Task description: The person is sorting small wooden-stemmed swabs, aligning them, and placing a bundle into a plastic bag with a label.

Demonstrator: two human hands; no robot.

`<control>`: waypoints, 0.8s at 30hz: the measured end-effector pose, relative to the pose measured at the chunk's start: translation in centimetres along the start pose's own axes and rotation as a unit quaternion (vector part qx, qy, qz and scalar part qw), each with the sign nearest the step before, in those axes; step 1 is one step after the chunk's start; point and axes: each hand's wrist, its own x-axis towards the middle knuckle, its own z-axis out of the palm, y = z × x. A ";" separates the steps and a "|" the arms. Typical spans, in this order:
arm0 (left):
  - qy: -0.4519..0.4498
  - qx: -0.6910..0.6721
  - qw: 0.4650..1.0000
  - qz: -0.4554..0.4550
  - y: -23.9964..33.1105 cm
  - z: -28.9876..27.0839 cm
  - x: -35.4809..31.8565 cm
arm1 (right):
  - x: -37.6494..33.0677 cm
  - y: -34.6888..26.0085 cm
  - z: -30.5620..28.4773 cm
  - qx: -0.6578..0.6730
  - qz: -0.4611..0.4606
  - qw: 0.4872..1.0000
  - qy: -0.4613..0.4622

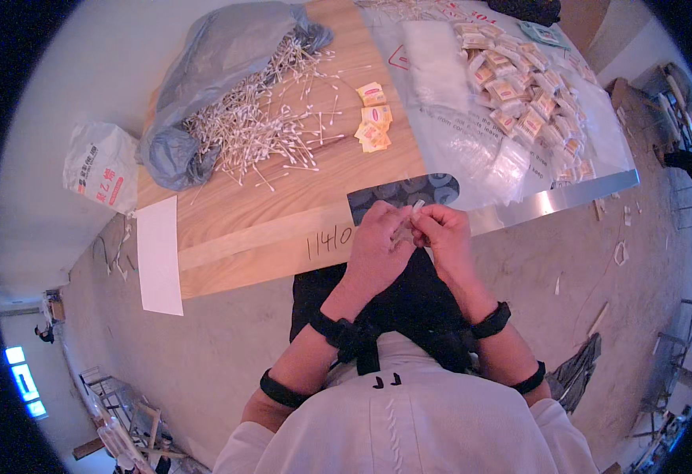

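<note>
Two hands meet at near edge of wooden worktop (pixel 267 229): left hand (pixel 377 251) and right hand (pixel 445 237) both pinched on small clear packet (pixel 409 221) between them. Cotton swab pile (pixel 263 126) on grey bag (pixel 211 71) far left; filled packets (pixel 519 95) far right.

Grey bag (pixel 204 71) at desk (pixel 235 229) far-left corner. White sack (pixel 101 166) on floor beside it. White paper sheet (pixel 160 257) hangs over desk's left edge. Dark oval card (pixel 401 192) at near edge.
</note>
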 end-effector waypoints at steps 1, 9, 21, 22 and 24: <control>-0.006 -0.008 1.000 -0.002 -0.1 0.0 0.1 | -0.1 -0.2 0.0 0.020 0.010 1.000 -0.003; -0.021 -0.060 0.998 -0.024 0.1 -0.3 0.4 | -0.1 -0.2 -0.3 0.053 0.039 0.998 -0.019; 0.022 0.000 0.998 -0.063 -1.5 -0.5 1.2 | 0.2 -0.4 -1.2 -0.178 -0.108 0.975 -0.077; 0.029 0.002 0.998 -0.053 -1.5 -0.4 1.3 | 0.2 -0.6 -1.2 -0.209 -0.125 0.967 -0.075; 0.043 0.006 0.999 -0.032 -1.1 -0.1 1.8 | 0.1 -1.0 -1.3 -0.265 -0.164 0.946 -0.084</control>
